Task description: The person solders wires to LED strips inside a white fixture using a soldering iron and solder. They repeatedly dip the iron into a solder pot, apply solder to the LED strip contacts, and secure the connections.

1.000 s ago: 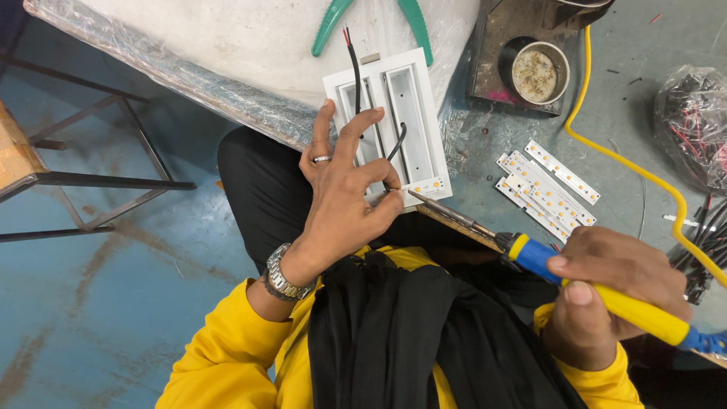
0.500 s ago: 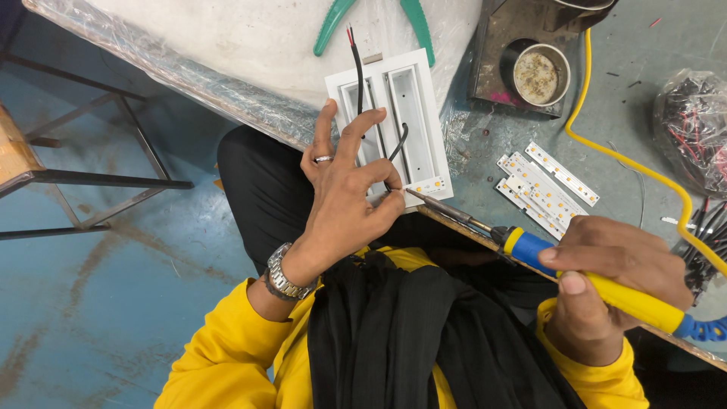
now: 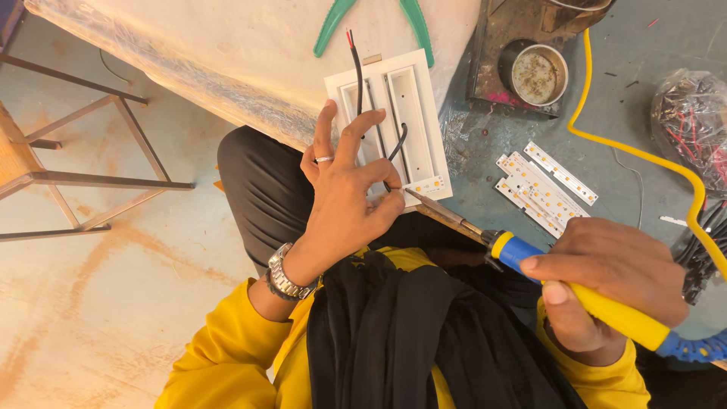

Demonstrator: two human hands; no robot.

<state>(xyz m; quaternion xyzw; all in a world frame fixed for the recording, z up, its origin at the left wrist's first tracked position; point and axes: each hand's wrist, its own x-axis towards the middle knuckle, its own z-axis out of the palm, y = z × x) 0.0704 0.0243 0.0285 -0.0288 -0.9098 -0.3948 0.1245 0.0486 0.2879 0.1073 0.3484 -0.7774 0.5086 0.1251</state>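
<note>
Left hand [image 3: 344, 204]: fingers pinching wire [image 3: 397, 144] on fixture [image 3: 420, 113] | right hand [image 3: 613, 280]: gripping iron [image 3: 530, 254] | best: tip steady at joint, wire pinned still.

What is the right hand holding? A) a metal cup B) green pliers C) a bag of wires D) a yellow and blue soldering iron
D: the right hand grips the soldering iron by its yellow handle, tip toward the white housing where the left hand rests.

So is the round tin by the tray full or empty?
Not empty: the tin stands upright, uncovered, with a pale, crusty residue across its inside. Depth cannot tell.
</note>
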